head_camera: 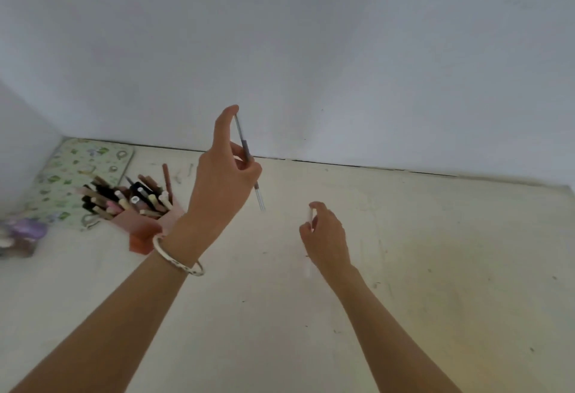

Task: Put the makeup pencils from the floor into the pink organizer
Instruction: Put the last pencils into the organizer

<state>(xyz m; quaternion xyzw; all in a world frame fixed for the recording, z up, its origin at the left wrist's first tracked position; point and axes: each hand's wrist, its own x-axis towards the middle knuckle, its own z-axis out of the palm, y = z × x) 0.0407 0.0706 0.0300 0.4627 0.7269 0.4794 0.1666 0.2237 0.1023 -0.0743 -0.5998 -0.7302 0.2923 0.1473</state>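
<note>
We judged the slim grey pencil (243, 143) pinched in our left hand (221, 174) light, stiff, best gripped mid-barrel, while our right hand (325, 235) closed around a white pencil (310, 216).

You are working in soft, even daylight that is casting almost no hard shadows on the pale floor (404, 252). The white wall (311, 34) is showing a cool bluish tint, while the floor is warming toward yellow at the lower right. The wide lens is bending the wall-floor seam and stretching the edges. The purple thing (21, 234) at far left is smearing into blur, and both hands are looking slightly soft.
</note>
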